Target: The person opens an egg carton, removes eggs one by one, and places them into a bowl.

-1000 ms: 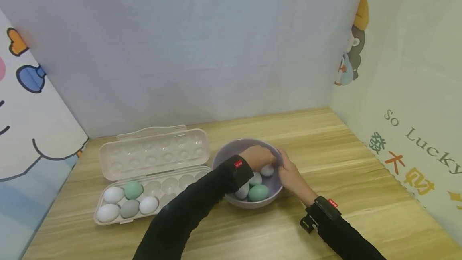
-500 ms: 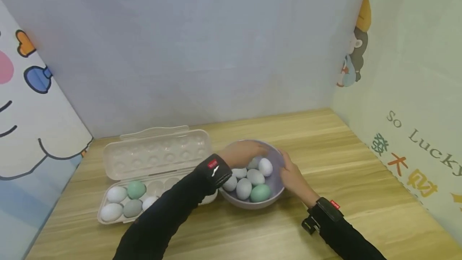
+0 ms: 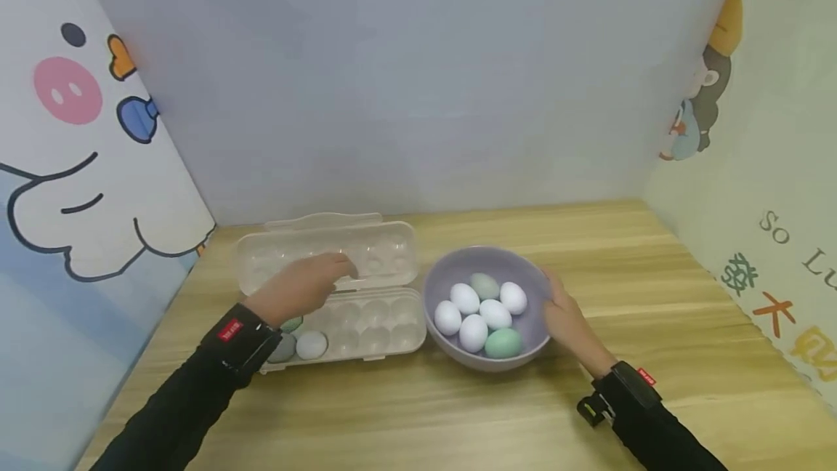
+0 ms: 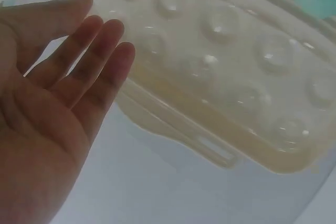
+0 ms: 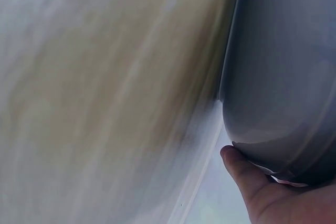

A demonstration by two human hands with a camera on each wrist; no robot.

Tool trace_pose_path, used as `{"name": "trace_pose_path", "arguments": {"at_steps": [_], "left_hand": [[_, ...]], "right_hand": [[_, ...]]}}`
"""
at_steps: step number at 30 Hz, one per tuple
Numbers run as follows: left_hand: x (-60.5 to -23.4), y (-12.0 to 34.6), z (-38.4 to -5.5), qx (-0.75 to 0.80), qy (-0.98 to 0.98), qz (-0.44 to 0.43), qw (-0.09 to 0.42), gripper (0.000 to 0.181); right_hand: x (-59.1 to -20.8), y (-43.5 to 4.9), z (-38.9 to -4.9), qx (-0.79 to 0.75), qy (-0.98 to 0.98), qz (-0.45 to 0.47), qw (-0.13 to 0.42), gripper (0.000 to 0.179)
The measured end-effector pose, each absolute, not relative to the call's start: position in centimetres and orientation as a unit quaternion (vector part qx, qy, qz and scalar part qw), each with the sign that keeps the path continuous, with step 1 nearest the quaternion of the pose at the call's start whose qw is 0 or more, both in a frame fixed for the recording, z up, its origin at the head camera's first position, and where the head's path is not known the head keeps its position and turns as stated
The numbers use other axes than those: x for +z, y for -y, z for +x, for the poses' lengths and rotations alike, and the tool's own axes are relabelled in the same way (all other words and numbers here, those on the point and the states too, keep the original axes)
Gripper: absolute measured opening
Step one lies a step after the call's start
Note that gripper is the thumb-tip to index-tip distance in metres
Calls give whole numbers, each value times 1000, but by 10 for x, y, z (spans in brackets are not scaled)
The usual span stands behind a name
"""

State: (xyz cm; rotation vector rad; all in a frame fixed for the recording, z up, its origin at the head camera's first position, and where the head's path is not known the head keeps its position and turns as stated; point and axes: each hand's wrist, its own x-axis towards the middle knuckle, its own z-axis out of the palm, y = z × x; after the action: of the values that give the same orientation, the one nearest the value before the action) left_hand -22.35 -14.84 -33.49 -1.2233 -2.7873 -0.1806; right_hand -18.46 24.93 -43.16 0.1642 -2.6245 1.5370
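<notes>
My left hand (image 3: 304,283) hovers above the left part of an open egg carton (image 3: 408,336). In the left wrist view its fingers are loosely extended, with nothing between them, in front of the carton's dimpled lid (image 4: 220,24). Partly under that hand sit a white egg (image 3: 312,344), a grey egg (image 3: 283,349) and a green egg (image 3: 292,324). On the right, my right hand (image 3: 570,318) grips the side of a purple bowl (image 3: 536,296); its thumb (image 5: 244,174) shows against the outer wall. Inside the bowl lie several white eggs (image 3: 474,333), a bright green egg (image 3: 503,344) and a greyish-green egg (image 3: 484,286).
Both containers stand side by side on a wood-grain table (image 3: 392,413), the carton nearly touching the bowl. A pale grey backdrop (image 3: 418,93) rises behind. Printed panels flank the table, a cartoon pig (image 3: 68,90) on the left one.
My left hand has come out of the bowl and moved left over the carton, uncovering the eggs in the bowl. My right hand keeps its grip on the bowl. The head view has turned left.
</notes>
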Motion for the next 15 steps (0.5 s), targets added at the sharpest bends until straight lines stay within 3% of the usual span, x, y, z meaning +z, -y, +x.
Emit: {"name": "trace_pose_path", "arguments": {"at_steps": [8, 10, 15], "left_hand": [[-358, 189, -205, -82, 950, -289, -80, 35], [-367, 189, -203, -90, 950, -286, -89, 36], [-384, 187, -203, -107, 942, -303, -98, 17]], "right_hand": [[-430, -251, -185, 493, 866, 62, 48, 57], [-429, -251, -184, 490, 868, 61, 49, 56], [-427, -250, -184, 486, 871, 57, 41, 56]]}}
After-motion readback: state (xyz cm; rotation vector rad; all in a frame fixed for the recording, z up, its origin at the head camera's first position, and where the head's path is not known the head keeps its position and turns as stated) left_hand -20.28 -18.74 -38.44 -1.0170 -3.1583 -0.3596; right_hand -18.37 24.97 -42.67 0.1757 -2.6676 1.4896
